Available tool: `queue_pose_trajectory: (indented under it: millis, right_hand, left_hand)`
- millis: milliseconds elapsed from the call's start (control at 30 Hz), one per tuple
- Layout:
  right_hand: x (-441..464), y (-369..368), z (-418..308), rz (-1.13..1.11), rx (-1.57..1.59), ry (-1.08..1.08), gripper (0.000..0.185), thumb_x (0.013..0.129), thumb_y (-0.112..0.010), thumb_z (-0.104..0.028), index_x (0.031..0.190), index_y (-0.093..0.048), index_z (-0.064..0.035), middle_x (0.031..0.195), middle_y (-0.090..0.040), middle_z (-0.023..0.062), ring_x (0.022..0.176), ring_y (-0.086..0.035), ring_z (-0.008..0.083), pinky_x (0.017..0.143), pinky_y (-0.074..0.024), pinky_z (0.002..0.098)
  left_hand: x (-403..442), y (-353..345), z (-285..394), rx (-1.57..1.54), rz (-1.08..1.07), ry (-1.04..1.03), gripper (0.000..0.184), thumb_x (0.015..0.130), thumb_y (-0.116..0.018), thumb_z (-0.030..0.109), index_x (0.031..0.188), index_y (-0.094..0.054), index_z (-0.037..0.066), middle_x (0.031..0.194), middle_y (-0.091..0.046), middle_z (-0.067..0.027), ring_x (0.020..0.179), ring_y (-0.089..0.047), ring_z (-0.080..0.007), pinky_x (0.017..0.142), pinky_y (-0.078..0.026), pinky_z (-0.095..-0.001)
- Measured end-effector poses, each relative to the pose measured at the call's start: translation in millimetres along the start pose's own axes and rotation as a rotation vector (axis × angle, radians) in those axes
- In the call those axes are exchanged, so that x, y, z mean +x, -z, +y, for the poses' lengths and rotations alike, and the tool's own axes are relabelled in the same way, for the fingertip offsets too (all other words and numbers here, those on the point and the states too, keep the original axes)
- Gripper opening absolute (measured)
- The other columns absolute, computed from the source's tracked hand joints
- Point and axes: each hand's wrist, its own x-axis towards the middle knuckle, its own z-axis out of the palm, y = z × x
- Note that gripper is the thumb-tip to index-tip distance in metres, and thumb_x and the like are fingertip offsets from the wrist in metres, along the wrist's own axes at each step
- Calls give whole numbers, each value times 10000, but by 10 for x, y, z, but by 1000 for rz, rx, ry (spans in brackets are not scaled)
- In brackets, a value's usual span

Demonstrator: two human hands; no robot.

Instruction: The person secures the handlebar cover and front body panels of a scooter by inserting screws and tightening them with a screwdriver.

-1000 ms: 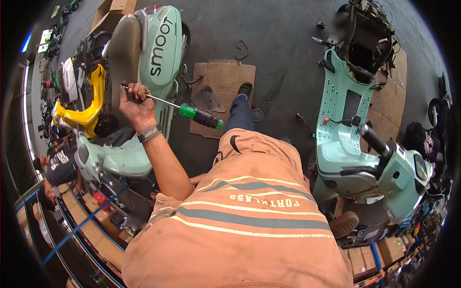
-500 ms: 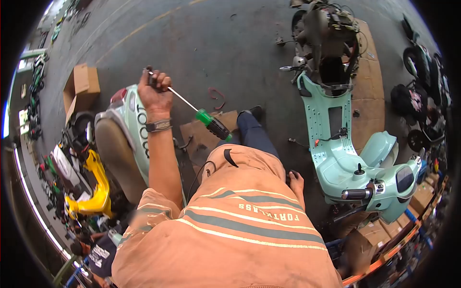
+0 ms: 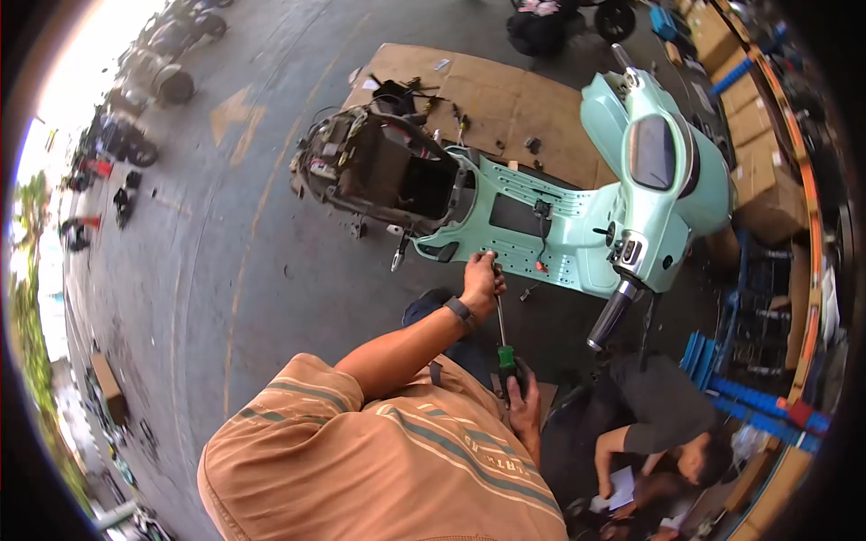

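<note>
My left hand (image 3: 483, 281), with a dark band at the wrist, is closed around the tip end of a screwdriver (image 3: 506, 357). Its metal shaft points down from my fingers to a green and black handle. At that handle, my right hand (image 3: 523, 402) is closed, thumb along the black grip; part of the handle is hidden by it. Just beyond my left hand lies the mint-green footboard (image 3: 550, 257) of a partly stripped scooter. The scooter's dark rear frame (image 3: 379, 176) is exposed, and its handlebar (image 3: 613, 311) is at the right.
Flattened cardboard (image 3: 514, 95) lies under and behind the scooter, with small loose parts on it. A co-worker in a dark shirt (image 3: 663, 406) bends down at the lower right. Shelving with an orange beam (image 3: 803, 180) and cardboard boxes (image 3: 767, 180) runs along the right.
My view has swung toward the mint-green scooter. My left hand has come across with the screwdriver, and my right hand now meets its handle. The co-worker at lower right has come into view.
</note>
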Motion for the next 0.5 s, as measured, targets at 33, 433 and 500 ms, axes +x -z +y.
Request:
queue_pose_trajectory:
  millis: [33,433,500]
  right_hand:
    - [-93,-71,18,119,37,-89,469,959,-618,-269,1346,-514,-24,1005,-666,118,845,-626,187,751,-504,332]
    - [821,-611,1755,996,-289,142,426,935,-627,-284,1211,-588,38,1049,-643,222,950,-641,370,841,-502,424]
    - [1091,-488,2084,1114,-338,239,417,928,-634,-265,1209,-589,41,1038,-640,218,932,-639,366,827,-504,426]
  left_hand:
    - [61,-82,-167,56,-28,73,106,1001,-502,253,1008,-462,155,727,-450,-25,498,-376,-125,436,-306,-280]
    - [1473,5,-1504,360,-660,413,206,959,-604,235,1072,-551,71,1001,-618,-81,944,-644,-226,846,-562,-408]
    - [1558,-161,-1506,383,-834,393,268,946,-625,245,1129,-562,60,1050,-608,-73,1012,-615,-226,921,-529,-414]
